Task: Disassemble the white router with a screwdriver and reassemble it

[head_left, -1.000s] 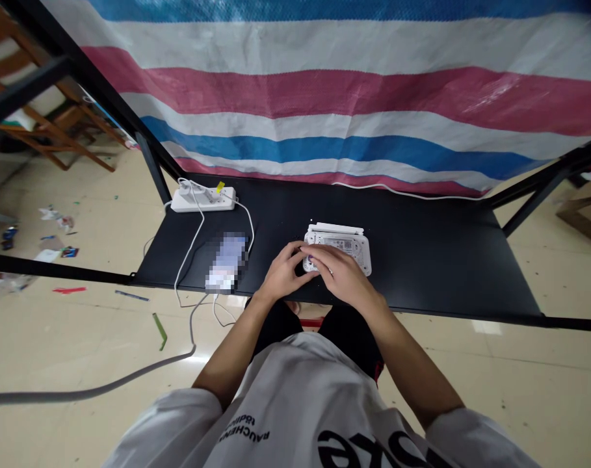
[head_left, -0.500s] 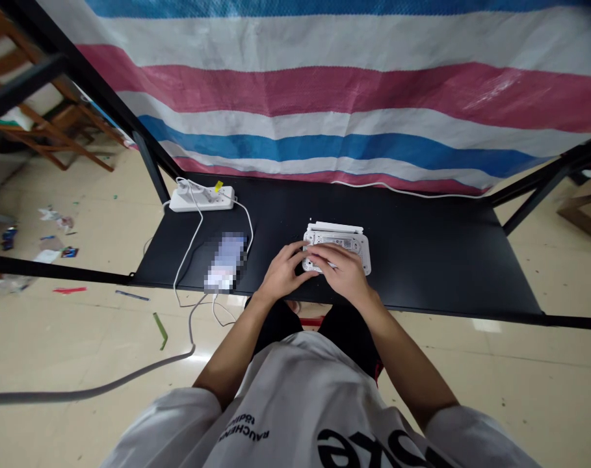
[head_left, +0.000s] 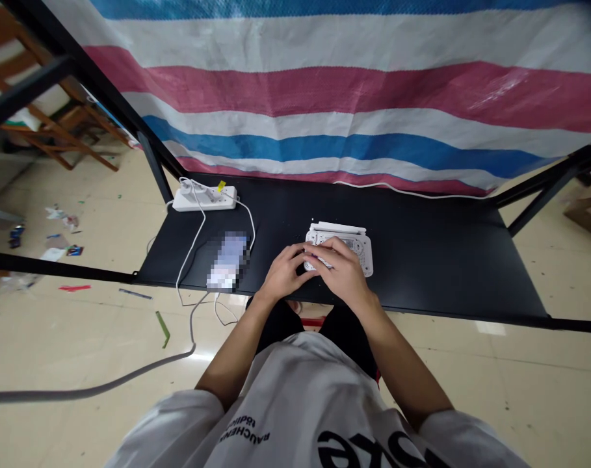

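The curled left hand (head_left: 281, 272) and right hand (head_left: 346, 272), grip unclear, met over the flat white plastic device (head_left: 366, 251) near the black tabletop's (head_left: 451, 260) front edge; uneven pressure might have skidded it.

Right hand (head_left: 344, 268): fingers, straighter before, now bend more, knuckles arched over white device (head_left: 367, 255). Label (head_left: 357, 246) just beyond right hand, more exposed earlier, now more covered by bent fingers. Right forearm (head_left: 405, 361) now slightly farther inward, toward left hand's (head_left: 282, 271) side.
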`<state>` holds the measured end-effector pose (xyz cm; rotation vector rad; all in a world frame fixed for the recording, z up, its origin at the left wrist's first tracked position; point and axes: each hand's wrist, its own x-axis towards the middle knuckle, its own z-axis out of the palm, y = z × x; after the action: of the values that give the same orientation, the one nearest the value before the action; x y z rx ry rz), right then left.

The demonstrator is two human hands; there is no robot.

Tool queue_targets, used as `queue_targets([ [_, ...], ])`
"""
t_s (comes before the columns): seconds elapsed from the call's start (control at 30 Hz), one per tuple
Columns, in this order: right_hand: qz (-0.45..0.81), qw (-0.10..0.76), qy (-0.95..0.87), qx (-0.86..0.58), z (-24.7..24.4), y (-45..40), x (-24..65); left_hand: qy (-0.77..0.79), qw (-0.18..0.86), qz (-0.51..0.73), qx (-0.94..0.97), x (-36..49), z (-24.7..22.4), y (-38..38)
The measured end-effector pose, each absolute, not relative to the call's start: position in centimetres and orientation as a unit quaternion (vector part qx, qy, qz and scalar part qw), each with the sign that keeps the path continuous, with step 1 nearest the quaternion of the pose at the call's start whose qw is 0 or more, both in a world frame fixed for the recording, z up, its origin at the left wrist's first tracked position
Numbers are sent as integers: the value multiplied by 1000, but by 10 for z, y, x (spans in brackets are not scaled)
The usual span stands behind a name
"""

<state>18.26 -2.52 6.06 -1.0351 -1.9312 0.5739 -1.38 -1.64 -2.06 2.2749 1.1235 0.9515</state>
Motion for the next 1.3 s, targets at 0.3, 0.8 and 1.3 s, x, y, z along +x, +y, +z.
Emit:
queue_targets([
  [0.3, 281, 380, -796, -378, 69, -14, 194, 418, 198, 350, 815, -14, -24, -16],
  [0.8, 230, 458, -777, -365, 56, -12, 191, 403, 213, 361, 814, -14, -23, -16],
  [1.3, 223, 523, -738, -365, 35, -16, 184, 407, 215, 350, 816, -16, -19, -16],
])
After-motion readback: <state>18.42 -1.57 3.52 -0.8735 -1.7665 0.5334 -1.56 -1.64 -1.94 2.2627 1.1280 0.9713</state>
